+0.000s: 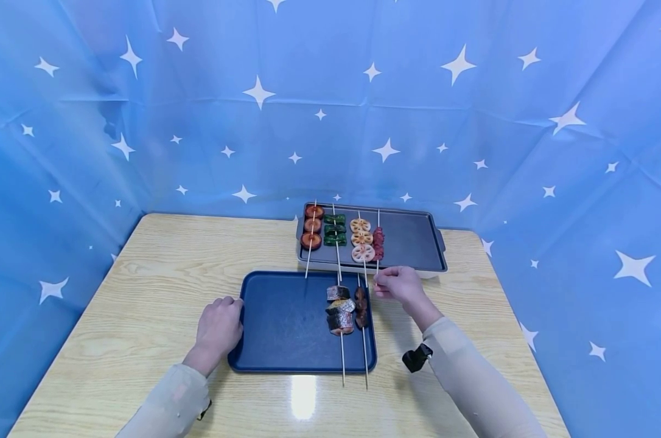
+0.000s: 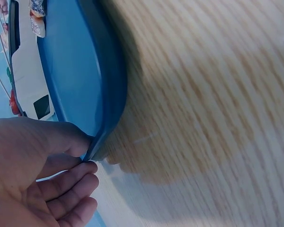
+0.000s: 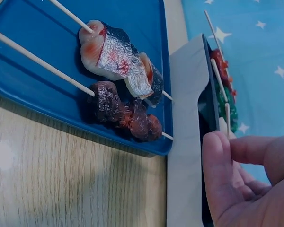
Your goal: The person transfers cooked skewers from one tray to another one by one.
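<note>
My left hand (image 1: 220, 328) grips the left edge of a blue tray (image 1: 281, 328), thumb above the rim and fingers curled below it in the left wrist view. On the tray's right side lie a fish skewer (image 1: 340, 319) and a dark brown meat skewer (image 1: 361, 307), their sticks jutting over the near edge. My right hand (image 1: 398, 285), at the near edge of a dark grill pan (image 1: 409, 240), pinches the stick of a red meat skewer (image 1: 378, 243) between thumb and forefinger. Its meat lies on the pan, right beside a lotus root skewer (image 1: 361, 238).
Left of the lotus root, the pan also carries a green pepper skewer (image 1: 335, 230) and a skewer of round reddish-brown slices (image 1: 311, 226). Sticks overhang the pan's near edge above the tray. A blue star-patterned curtain (image 1: 330, 152) encloses the wooden table (image 1: 160, 274) behind and at the sides.
</note>
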The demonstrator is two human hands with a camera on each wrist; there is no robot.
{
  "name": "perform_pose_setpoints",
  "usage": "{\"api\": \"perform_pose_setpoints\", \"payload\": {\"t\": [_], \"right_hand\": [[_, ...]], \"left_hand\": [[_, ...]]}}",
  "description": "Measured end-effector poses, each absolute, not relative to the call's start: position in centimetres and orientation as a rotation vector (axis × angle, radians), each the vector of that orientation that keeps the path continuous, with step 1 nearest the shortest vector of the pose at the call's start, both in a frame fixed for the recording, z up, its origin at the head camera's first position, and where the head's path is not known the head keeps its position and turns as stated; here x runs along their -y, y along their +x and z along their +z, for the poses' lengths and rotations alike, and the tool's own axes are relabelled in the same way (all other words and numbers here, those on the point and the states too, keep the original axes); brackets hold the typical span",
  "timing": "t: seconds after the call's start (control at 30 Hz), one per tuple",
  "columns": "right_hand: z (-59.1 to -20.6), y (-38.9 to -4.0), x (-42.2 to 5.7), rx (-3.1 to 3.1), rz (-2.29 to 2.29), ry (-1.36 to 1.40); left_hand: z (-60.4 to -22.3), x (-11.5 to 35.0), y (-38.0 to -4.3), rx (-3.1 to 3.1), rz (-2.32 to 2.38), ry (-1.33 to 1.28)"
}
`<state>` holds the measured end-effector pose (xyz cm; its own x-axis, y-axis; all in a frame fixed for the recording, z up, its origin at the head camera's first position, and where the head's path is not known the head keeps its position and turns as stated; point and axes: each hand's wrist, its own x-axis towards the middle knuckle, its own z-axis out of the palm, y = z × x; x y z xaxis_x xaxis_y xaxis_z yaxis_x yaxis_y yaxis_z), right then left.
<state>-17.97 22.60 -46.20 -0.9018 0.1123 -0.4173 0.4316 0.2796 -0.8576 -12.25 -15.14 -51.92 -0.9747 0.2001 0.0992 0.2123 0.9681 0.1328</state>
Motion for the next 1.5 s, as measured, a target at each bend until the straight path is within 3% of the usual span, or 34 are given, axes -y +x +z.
{"api": "perform_pose_setpoints", "payload": {"t": [1.5], "right_hand": [[-45.1,-17.0,-25.0,-2.4,-1.598,0.433]], "left_hand": [[-52.0,15.1,-12.3,3.04,-0.199,-0.321]]}}
